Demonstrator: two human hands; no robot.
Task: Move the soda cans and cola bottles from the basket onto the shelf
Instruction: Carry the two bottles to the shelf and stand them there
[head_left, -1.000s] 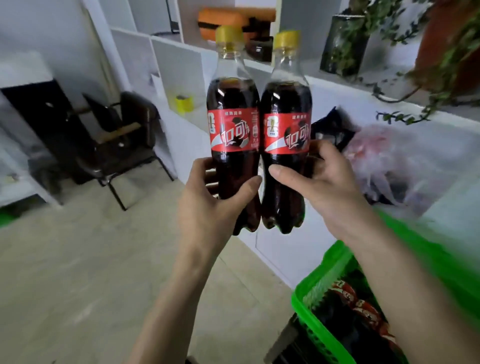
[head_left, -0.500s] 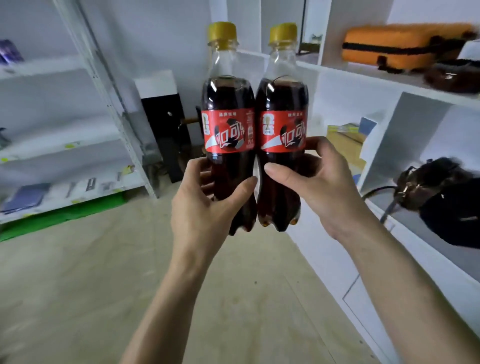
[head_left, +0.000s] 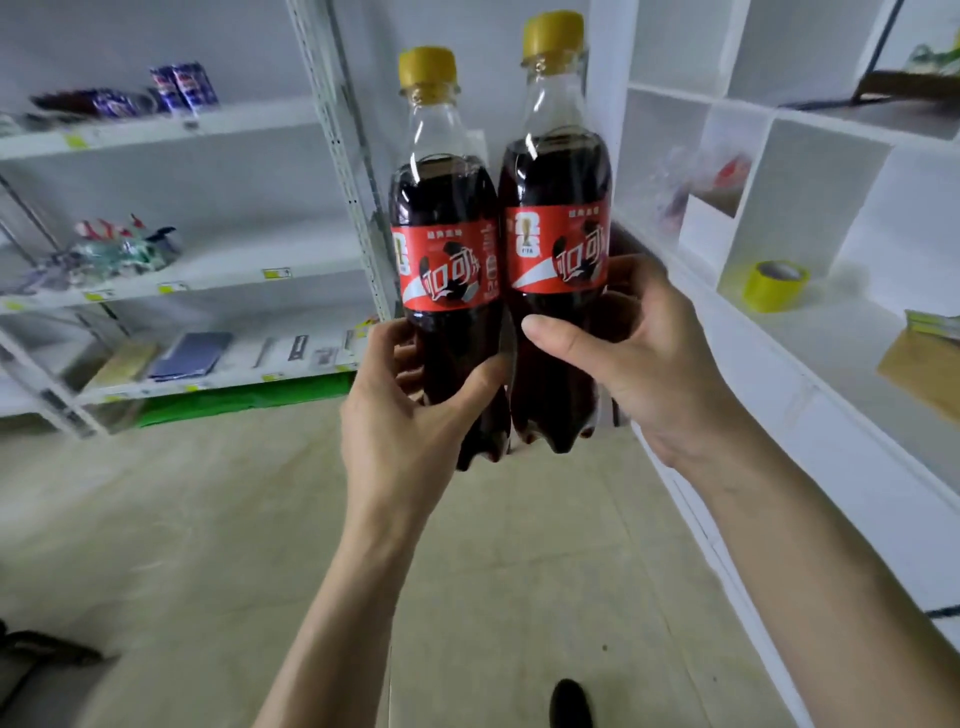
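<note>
The left hand (head_left: 400, 426) gripped one cola bottle (head_left: 447, 260) and the right hand (head_left: 639, 358) gripped a second cola bottle (head_left: 558, 234), fingers curled round their lower halves, both upright and touching in mid-air. The metal shelf (head_left: 208, 124) ahead already carried blue soda cans (head_left: 182, 85). Neither bottle was placed yet; the basket was out of view.

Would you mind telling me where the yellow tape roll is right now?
In the head view, the yellow tape roll sits on the right, in a white cubby shelf, beyond the right hand.
</note>
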